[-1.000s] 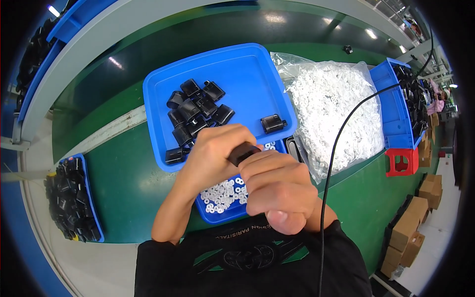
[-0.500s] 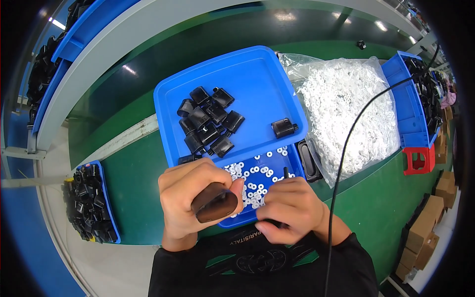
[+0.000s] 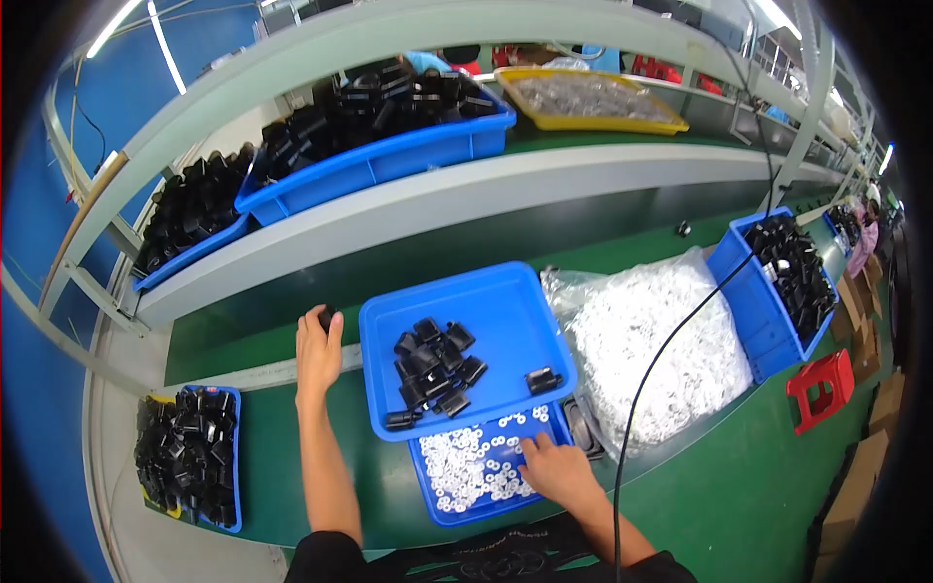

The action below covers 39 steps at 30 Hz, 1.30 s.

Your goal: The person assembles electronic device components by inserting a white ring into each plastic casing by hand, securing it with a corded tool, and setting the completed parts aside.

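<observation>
I see my left hand (image 3: pixel 319 352) stretched out to the far left of the big blue tray (image 3: pixel 486 301), its fingers wrapped around a small black plastic part (image 3: pixel 328 316) and held over the green bench (image 3: pixel 272 457). Only the tip of the part shows above the thumb. My right hand (image 3: pixel 556 468) is near me, fingers spread and pressed flat into the small blue tray (image 3: pixel 432 510) of white washers (image 3: pixel 465 466); it touches them but I cannot tell whether it has one pinched (the fingertips hide that).

The layout looks arranged for short reaches: loose black housings (image 3: pixel 432 364) lie heaped in the big tray straight ahead, the washers tucked just under its near edge, and a clear bag of white parts (image 3: pixel 661 350) sits to the right as bulk stock. A low tray of black parts (image 3: pixel 185 457) sits at the near left, well apart from the left hand.
</observation>
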Tool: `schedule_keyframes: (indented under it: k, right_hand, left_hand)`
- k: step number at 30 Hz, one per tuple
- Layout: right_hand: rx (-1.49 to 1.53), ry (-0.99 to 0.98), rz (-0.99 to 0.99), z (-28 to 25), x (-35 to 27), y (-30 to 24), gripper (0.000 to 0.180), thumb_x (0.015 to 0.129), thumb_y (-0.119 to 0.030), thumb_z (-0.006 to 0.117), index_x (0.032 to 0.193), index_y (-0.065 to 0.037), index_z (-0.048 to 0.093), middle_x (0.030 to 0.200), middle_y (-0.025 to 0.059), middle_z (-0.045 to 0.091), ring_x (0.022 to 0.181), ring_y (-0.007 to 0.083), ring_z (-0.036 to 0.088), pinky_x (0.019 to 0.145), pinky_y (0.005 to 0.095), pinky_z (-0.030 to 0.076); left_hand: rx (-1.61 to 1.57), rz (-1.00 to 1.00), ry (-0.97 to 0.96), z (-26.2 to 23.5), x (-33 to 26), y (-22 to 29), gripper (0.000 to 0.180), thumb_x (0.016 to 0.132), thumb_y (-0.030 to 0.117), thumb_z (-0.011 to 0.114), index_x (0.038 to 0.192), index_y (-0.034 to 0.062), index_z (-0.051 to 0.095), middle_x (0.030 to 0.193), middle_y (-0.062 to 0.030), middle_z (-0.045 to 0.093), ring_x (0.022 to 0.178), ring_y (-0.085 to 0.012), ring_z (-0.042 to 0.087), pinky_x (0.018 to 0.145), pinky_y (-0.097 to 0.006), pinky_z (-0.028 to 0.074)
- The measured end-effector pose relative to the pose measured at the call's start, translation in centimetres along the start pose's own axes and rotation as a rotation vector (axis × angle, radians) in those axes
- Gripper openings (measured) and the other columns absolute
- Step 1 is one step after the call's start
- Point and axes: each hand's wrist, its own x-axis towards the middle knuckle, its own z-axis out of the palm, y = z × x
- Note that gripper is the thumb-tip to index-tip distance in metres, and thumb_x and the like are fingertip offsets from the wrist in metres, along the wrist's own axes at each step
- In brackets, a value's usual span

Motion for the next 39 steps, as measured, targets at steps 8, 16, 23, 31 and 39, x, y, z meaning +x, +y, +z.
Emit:
schedule_keyframes:
  k: [8, 16, 23, 31, 39]
  right_hand:
    - [0.037, 0.09, -0.078, 2.2, -0.4, 1.4, 0.01, 0.083, -0.013, 0.056, 0.086, -0.005, 0.059, 0.077, 0.0099, 0.059, 0.054, 0.0274, 0.063, 0.047, 0.0385, 0.051]
    - [0.014, 0.15, -0.132, 2.1, -0.3, 2.7, 0.009, 0.078, -0.01, 0.056, 0.082, -0.002, 0.057, 0.075, 0.0105, 0.057, 0.051, 0.0237, 0.063, 0.044, 0.036, 0.05]
    - [0.153, 0.165, -0.17, 0.6, -0.5, 3.3, 0.016, 0.077, -0.015, 0.06, 0.084, -0.002, 0.053, 0.076, 0.0127, 0.057, 0.049, 0.028, 0.061, 0.043, 0.0389, 0.048]
    - [0.218, 0.132, -0.225, 1.2, -0.4, 3.1, 0.023, 0.081, -0.023, 0.065, 0.094, -0.007, 0.054, 0.079, 0.0061, 0.057, 0.059, 0.0257, 0.063, 0.05, 0.0373, 0.05]
    - [0.269, 0.175, -0.224, 0.8, 0.5, 3.7, 0.018, 0.079, -0.009, 0.059, 0.096, -0.004, 0.057, 0.085, 0.0072, 0.056, 0.059, 0.0235, 0.064, 0.049, 0.0362, 0.05]
  left_hand:
    - [0.244, 0.047, -0.185, 5.0, 4.3, -12.8, 0.057, 0.079, 0.027, 0.072, 0.127, 0.0026, 0.051, 0.13, -0.0191, 0.047, 0.117, -0.0389, 0.042, 0.101, -0.045, 0.037]
    - [0.224, 0.232, 0.113, 3.1, 1.4, -5.3, 0.051, 0.082, 0.02, 0.068, 0.128, 0.0049, 0.052, 0.133, -0.019, 0.043, 0.12, -0.0384, 0.041, 0.101, -0.047, 0.035]
    - [0.239, 0.569, -0.421, 2.4, -9.3, 9.0, 0.049, 0.076, 0.027, 0.075, 0.119, 0.0061, 0.061, 0.123, -0.0169, 0.051, 0.112, -0.037, 0.048, 0.097, -0.046, 0.04]
    - [0.142, 0.443, -0.345, 4.6, -10.8, 10.0, 0.052, 0.073, 0.018, 0.079, 0.118, 0.0, 0.06, 0.117, -0.0156, 0.05, 0.101, -0.0329, 0.052, 0.085, -0.04, 0.047]
    - [0.198, 0.501, -0.345, 4.8, -10.5, 10.9, 0.05, 0.069, 0.015, 0.081, 0.116, 0.0066, 0.065, 0.1, -0.0092, 0.055, 0.092, -0.0291, 0.056, 0.079, -0.039, 0.049]
